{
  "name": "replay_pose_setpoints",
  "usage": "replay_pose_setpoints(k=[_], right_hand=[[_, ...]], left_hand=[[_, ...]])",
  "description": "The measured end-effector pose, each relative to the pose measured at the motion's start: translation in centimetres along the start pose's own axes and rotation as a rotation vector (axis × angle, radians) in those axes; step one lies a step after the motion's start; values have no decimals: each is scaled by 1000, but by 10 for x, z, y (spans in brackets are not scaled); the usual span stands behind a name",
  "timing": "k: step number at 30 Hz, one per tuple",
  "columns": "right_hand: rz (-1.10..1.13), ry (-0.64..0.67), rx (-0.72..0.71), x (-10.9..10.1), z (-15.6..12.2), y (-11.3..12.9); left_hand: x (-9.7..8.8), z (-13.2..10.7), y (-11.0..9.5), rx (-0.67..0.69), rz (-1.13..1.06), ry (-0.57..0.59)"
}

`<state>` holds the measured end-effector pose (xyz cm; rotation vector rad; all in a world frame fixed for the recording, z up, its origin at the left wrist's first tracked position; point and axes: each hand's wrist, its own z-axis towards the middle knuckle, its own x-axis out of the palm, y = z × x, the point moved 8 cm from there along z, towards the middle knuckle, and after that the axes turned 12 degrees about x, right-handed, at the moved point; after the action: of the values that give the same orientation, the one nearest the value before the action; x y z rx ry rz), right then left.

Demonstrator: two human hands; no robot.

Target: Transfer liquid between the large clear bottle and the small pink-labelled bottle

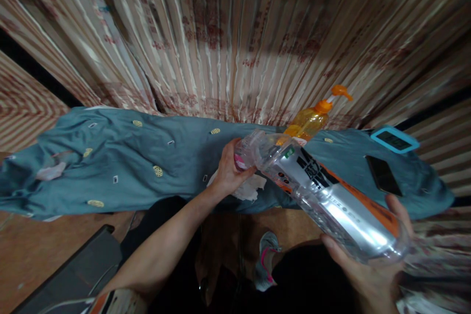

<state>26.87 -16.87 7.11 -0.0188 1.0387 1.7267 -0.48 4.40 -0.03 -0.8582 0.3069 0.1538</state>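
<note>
A large clear plastic bottle (331, 201) with a silver and orange label lies slanted across my view, lifted above the cloth. My right hand (368, 265) grips its base, thumb and fingers on opposite sides. At the bottle's upper left end, my left hand (230, 169) is closed round a small clear plastic container (246, 152) showing something pink. The two clear pieces meet or overlap; I cannot tell whether they are joined. Beneath my left hand, a crumpled white tissue (252, 188) rests on the blue-green cloth (184, 157).
Behind the bottle stands an orange pump bottle (309, 120) with yellow-orange liquid. On the right are a blue-framed digital clock (395, 140) and a black phone (382, 175). A pleated curtain (228, 49) hangs behind the narrow cloth-covered surface. A grey box-like object (73, 274) is at lower left.
</note>
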Motion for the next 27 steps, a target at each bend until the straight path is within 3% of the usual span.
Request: replay_pose_setpoints(k=[7, 21, 27], right_hand=[[-6, -4, -63, 1, -1, 6], [39, 33, -20, 7, 0, 7], [48, -20, -17, 9, 0, 12]], left_hand=[[0, 2, -1, -33, 3, 10], [-2, 4, 3, -60, -1, 8], [-3, 6, 5, -48, 11, -23]])
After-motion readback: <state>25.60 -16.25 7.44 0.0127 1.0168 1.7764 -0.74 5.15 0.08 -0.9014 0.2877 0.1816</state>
